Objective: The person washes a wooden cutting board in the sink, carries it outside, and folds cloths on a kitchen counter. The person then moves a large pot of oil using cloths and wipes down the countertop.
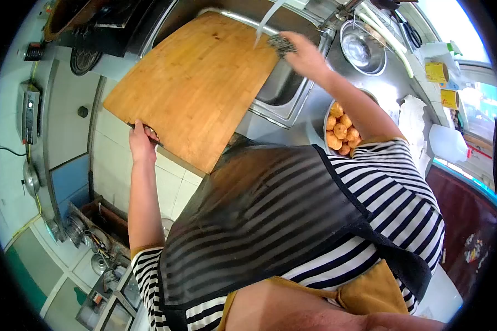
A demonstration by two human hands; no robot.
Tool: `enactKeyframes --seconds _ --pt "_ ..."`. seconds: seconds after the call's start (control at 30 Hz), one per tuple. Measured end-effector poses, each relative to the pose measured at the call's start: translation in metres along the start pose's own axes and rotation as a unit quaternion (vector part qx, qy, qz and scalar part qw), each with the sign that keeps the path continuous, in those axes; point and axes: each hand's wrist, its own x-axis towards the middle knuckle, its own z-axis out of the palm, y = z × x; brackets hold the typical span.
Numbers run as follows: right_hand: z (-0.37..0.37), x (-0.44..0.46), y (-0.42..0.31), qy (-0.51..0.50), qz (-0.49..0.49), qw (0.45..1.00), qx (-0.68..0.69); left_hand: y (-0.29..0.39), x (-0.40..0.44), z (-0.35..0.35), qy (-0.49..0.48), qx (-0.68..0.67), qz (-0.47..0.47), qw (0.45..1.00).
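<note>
A large wooden cutting board point(188, 83) lies tilted over the metal sink point(281, 85), its near end jutting out past the sink's edge. My left hand point(142, 140) grips the board at the handle slot on its near left side. Above the sink, by the board's far right corner, my right hand point(303, 54) is closed on a dark mesh scrubber point(281, 45). A thin stream of water point(265, 25) falls onto the board just left of the scrubber.
Right of the sink, a metal bowl holds several round golden-brown pieces point(340, 131). Behind it stands an empty steel bowl point(363, 48). White paper or cloth point(413, 124) lies at the right. Dark cookware point(85, 59) is at the upper left, and a cluttered rack point(102, 259) stands at lower left.
</note>
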Motion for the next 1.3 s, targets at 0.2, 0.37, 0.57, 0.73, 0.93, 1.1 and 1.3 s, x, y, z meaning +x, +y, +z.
enactKeyframes --seconds 0.2,0.37,0.57,0.73,0.93,1.1,1.3 --pt "0.131 -0.006 -0.045 -0.109 -0.286 0.952 0.031 -0.004 0.001 0.003 -0.007 0.028 -0.003 1.000" --pt "0.147 0.027 -0.027 -0.136 -0.327 0.935 0.001 0.007 -0.004 0.011 0.019 0.059 -0.034 0.997" --pt "0.170 0.132 0.101 -0.069 0.107 0.988 0.083 0.007 -0.003 0.010 0.004 0.075 -0.050 0.996" --pt "0.220 0.146 0.070 0.092 -0.023 0.993 -0.063 0.006 -0.002 0.009 -0.009 0.067 -0.051 0.996" --pt "0.201 0.132 -0.031 -0.033 -0.222 0.973 0.053 0.006 0.000 0.008 -0.005 0.068 -0.052 0.996" --pt "0.209 0.208 0.103 0.153 0.084 0.976 -0.130 0.008 -0.002 0.011 -0.011 0.050 -0.067 0.996" --pt "0.238 0.180 -0.059 -0.016 -0.215 0.975 0.050 0.005 0.003 0.011 0.009 0.061 -0.076 0.995"
